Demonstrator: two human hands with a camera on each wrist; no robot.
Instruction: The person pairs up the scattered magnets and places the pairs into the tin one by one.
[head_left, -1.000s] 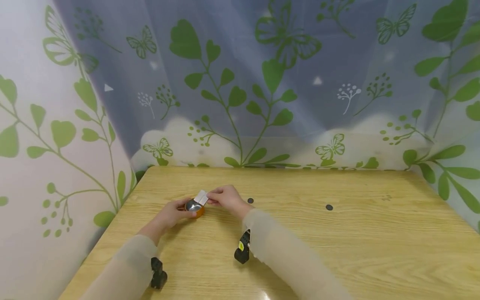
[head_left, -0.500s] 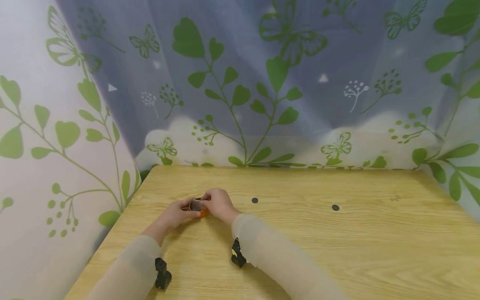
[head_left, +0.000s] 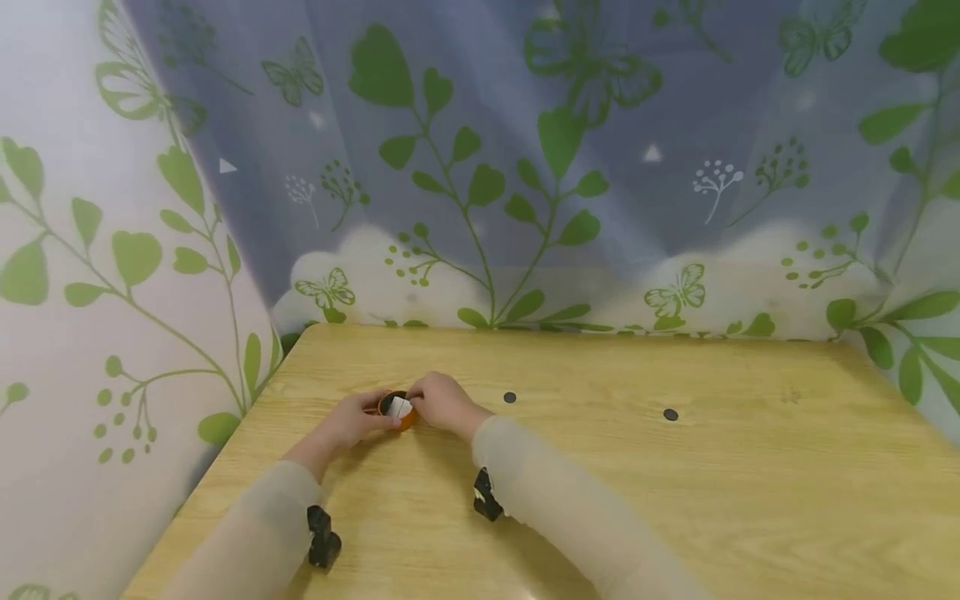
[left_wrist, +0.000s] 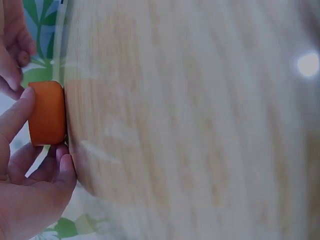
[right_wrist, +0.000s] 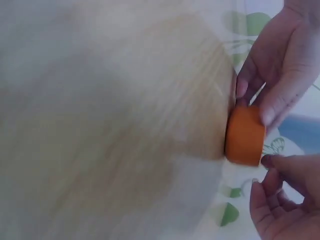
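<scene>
The left hand [head_left: 348, 423] curls thumb and fingers round a smooth, squat orange cup [left_wrist: 47, 112] on the wooden table [head_left: 675, 500], a white piece [head_left: 400, 407] with a thin dark line showing in its mouth. At the rim, the right hand's [head_left: 444, 400] bent fingers hide part of the edge; whether they pinch anything, I cannot tell. Rightward lie two black discs [head_left: 510, 397], then the leaf-printed curtain [head_left: 480, 208].

orange cup [head_left: 408, 420] | round, upright on wooden table [head_left: 780, 500] | white piece [head_left: 399, 407] | inside cup
</scene>
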